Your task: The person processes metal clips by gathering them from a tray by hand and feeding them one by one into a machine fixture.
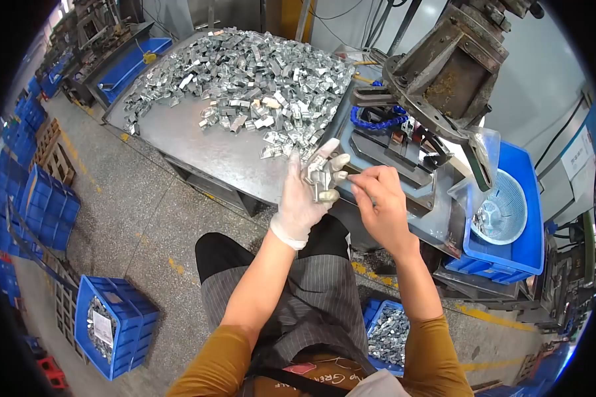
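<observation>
At the frame's centre, the white-gloved left hand (300,198) sits palm up, fingers curled around small silver metal pieces (320,177); just right, the bare right hand (382,202) bends inward, thumb and forefinger pressed together, whether on anything I cannot tell

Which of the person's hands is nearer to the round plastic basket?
The right hand. It is apart from the basket, to its left in the picture; the gloved left hand, with metal pieces, is farther left.

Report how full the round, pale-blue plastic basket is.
Mostly empty: the basket shows bare wall and floor, with small silver metal parts towards the picture's left.
</observation>
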A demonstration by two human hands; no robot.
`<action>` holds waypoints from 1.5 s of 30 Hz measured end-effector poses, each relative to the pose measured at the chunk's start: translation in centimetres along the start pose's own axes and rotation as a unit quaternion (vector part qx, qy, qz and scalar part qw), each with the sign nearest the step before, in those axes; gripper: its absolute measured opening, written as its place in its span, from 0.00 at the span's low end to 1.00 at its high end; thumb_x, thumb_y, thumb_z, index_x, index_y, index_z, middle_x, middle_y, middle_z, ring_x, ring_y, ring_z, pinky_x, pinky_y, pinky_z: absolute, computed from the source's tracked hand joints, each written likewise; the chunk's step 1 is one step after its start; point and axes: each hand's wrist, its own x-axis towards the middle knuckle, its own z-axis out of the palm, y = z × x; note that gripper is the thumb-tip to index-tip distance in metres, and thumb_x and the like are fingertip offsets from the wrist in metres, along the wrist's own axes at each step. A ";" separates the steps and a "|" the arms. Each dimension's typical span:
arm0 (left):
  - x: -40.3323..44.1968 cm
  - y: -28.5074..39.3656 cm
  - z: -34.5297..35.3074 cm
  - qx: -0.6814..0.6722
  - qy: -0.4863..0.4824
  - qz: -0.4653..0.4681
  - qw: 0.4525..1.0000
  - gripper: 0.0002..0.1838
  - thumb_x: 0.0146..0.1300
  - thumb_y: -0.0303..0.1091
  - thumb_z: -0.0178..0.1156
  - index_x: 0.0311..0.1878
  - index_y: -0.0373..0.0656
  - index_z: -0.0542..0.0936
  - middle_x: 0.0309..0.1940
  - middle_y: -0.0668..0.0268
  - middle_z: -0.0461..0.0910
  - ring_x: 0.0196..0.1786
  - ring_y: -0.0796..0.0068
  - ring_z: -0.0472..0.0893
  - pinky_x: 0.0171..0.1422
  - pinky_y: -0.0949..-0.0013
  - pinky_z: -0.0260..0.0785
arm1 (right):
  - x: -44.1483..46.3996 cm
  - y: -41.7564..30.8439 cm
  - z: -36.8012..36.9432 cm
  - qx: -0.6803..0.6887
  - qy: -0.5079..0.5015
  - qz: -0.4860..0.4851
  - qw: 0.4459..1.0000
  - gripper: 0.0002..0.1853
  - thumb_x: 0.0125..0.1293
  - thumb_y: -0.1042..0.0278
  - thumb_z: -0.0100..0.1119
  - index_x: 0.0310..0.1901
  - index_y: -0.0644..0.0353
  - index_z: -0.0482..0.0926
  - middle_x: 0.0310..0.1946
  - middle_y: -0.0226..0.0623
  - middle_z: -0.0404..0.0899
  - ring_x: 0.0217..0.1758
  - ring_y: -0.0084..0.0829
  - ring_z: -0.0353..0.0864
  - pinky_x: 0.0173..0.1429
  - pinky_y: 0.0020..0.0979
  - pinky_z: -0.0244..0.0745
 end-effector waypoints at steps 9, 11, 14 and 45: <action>-1.0 -2.0 1.0 0.090 0.085 0.038 0.992 0.30 0.79 0.54 0.37 0.66 0.38 0.70 0.45 0.62 0.80 0.45 0.70 0.80 0.48 0.66 0.78 | -0.3 -1.8 0.5 -0.066 -0.131 -0.098 0.984 0.11 0.53 0.75 0.67 0.40 0.59 0.81 0.42 0.38 0.76 0.48 0.41 0.73 0.50 0.37 0.72; -0.8 -2.0 0.0 0.088 0.082 0.023 0.992 0.26 0.80 0.48 0.40 0.66 0.37 0.71 0.45 0.61 0.79 0.46 0.71 0.80 0.49 0.67 0.78 | -0.7 -1.0 0.5 -0.095 -0.126 -0.120 0.980 0.10 0.51 0.73 0.63 0.37 0.61 0.80 0.42 0.38 0.76 0.48 0.40 0.74 0.51 0.37 0.72; -0.6 -2.2 -0.9 0.084 0.097 0.028 0.991 0.20 0.79 0.39 0.43 0.64 0.36 0.71 0.45 0.60 0.80 0.46 0.71 0.80 0.49 0.67 0.79 | -0.7 -0.5 0.0 -0.132 -0.125 -0.138 0.974 0.12 0.50 0.74 0.59 0.38 0.64 0.79 0.42 0.39 0.75 0.47 0.39 0.74 0.51 0.36 0.73; 0.3 2.9 -2.7 0.448 0.221 0.151 0.853 0.17 0.77 0.43 0.50 0.59 0.43 0.77 0.36 0.72 0.82 0.29 0.86 0.79 0.28 0.82 0.63 | -1.2 15.6 -2.9 -0.229 0.013 0.128 0.965 0.05 0.59 0.78 0.62 0.38 0.64 0.83 0.40 0.45 0.79 0.48 0.49 0.75 0.53 0.44 0.71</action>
